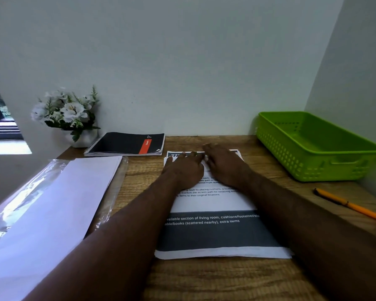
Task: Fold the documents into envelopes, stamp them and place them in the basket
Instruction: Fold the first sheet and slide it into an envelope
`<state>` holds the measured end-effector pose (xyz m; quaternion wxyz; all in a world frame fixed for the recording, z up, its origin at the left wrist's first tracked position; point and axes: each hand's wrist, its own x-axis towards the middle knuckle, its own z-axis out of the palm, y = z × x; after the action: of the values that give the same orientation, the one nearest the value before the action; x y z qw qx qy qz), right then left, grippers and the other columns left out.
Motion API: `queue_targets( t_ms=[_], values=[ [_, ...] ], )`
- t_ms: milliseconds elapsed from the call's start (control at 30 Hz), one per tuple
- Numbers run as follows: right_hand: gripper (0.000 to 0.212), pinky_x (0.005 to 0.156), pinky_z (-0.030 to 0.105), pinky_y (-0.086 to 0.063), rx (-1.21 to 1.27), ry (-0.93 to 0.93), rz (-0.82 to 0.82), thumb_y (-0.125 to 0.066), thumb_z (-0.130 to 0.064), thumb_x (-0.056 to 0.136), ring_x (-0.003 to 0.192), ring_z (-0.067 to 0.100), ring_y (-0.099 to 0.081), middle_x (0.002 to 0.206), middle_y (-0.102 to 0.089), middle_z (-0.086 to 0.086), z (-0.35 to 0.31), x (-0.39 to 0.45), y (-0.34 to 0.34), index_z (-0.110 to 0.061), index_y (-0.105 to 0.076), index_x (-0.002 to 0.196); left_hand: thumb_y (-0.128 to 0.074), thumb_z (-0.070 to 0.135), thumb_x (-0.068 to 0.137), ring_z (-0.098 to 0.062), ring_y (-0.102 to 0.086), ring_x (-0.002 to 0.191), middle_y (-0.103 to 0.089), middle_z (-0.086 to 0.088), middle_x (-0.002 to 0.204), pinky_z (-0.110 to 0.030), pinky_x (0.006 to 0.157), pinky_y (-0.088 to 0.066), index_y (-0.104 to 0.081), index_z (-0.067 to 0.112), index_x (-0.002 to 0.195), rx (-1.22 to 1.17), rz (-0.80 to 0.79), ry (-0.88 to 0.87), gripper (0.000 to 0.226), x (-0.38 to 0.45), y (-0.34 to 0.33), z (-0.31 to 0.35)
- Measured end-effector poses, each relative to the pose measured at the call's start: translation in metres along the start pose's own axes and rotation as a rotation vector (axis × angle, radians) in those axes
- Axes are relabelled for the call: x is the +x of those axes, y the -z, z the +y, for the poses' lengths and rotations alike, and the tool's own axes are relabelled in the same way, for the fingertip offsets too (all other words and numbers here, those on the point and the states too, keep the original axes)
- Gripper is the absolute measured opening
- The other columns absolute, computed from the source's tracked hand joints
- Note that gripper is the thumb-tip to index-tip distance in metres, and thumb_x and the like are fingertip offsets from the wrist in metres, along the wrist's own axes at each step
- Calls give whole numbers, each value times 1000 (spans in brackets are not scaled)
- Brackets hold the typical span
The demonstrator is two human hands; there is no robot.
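Lime-green perforated basket (317,146), black notebook (126,143) with red stripe, orange pencil (352,206), wood-grain table (215,279)

A single head-worn view looks forward and down along both forearms onto a desk (204,279), close above its near edge, facing a wall (182,61) behind it. No second view shares the scene.

Bare desk (215,281) lies open at six o'clock, below the printed document (213,205). At three o'clock the green basket (317,148) blocks the corner, with a pencil (352,206) just below it. The envelope stack (52,205) fills nine o'clock. A notebook (126,144) and flower pot (74,118) crowd eleven o'clock against the wall.
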<state>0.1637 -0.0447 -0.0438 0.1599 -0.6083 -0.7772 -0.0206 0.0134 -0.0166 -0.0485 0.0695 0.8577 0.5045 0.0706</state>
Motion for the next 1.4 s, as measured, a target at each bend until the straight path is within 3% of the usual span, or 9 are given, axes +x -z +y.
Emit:
queue_targets(
  t_ms=[133, 500, 667, 800, 933, 1133, 1233, 1333, 1400],
  values=[
    [46, 114, 38, -26, 45, -32, -171, -30, -30, 102, 139, 25, -34, 149, -38, 10, 7, 7, -8, -9, -37, 143, -17, 37, 101, -21, -13, 147, -17, 8, 159, -62, 113, -1, -15, 35, 150, 27, -5, 35, 49, -1, 2, 4],
    [49, 118, 35, -15, -27, -53, -207, -26, -28, 104, 146, 17, -16, 158, -19, 6, 2, 4, -1, -10, -23, 150, -21, 27, 96, -23, -2, 149, -15, -5, 160, -65, 101, 25, -29, 24, 149, 354, 83, 235, 54, -24, 15, -11],
    [49, 118, 38, -15, -6, -39, -219, -26, -28, 104, 146, 18, -16, 158, -18, 6, 4, 3, -1, -11, -23, 150, -26, 25, 93, -29, 1, 148, -15, -12, 159, -60, 108, 19, -33, 16, 147, 472, 111, 284, 55, -37, 21, -22],
    [49, 118, 35, -15, 3, -22, -217, -27, -28, 104, 146, 19, -17, 158, -20, 6, 3, 2, 2, -11, -24, 149, -29, 23, 96, -29, 0, 148, -9, -8, 161, -56, 113, 9, -36, 16, 145, 338, 187, 263, 50, -31, 23, -22],
    [48, 116, 36, -19, 23, -3, -200, -31, -29, 103, 144, 21, -20, 156, -26, 8, 2, 2, 4, -10, -30, 146, -32, 27, 99, -27, -34, 135, -44, -4, 145, -55, 110, -11, -33, 25, 143, 100, 219, 154, 44, -18, 20, -23],
    [53, 118, 41, -15, 71, -21, -157, -36, -35, 100, 146, 18, -17, 157, -25, 2, 12, 6, -7, -17, -25, 149, -46, 33, 96, -26, -36, 132, -43, -4, 142, -46, 106, -18, -35, 33, 143, 25, 281, 190, 48, -8, 17, -26],
    [57, 116, 47, -15, 95, -51, -49, -45, -38, 97, 144, 16, -22, 155, -29, -3, 12, 3, -8, -23, -27, 148, -55, 21, 91, -25, -48, 118, -54, -3, 119, -38, 97, -23, -61, 32, 121, -79, 523, 88, 32, -7, 20, -26],
    [46, 107, 50, -28, 81, -15, 347, -52, -38, 87, 123, 16, -49, 125, -57, -3, 12, 4, 4, -30, -52, 132, -59, 11, 81, -27, -57, 91, -58, -2, 93, -33, 80, -22, -72, 25, 95, -76, 848, -100, 23, -10, 25, -17],
    [26, 98, 39, -29, 33, 56, 637, -57, -31, 82, 103, 9, -53, 100, -63, -7, 13, 4, 17, -31, -66, 106, -60, 14, 78, -23, -57, 87, -59, 1, 89, -35, 82, -24, -71, 25, 89, -47, 1009, -163, 18, -16, 28, -12]
  ],
)
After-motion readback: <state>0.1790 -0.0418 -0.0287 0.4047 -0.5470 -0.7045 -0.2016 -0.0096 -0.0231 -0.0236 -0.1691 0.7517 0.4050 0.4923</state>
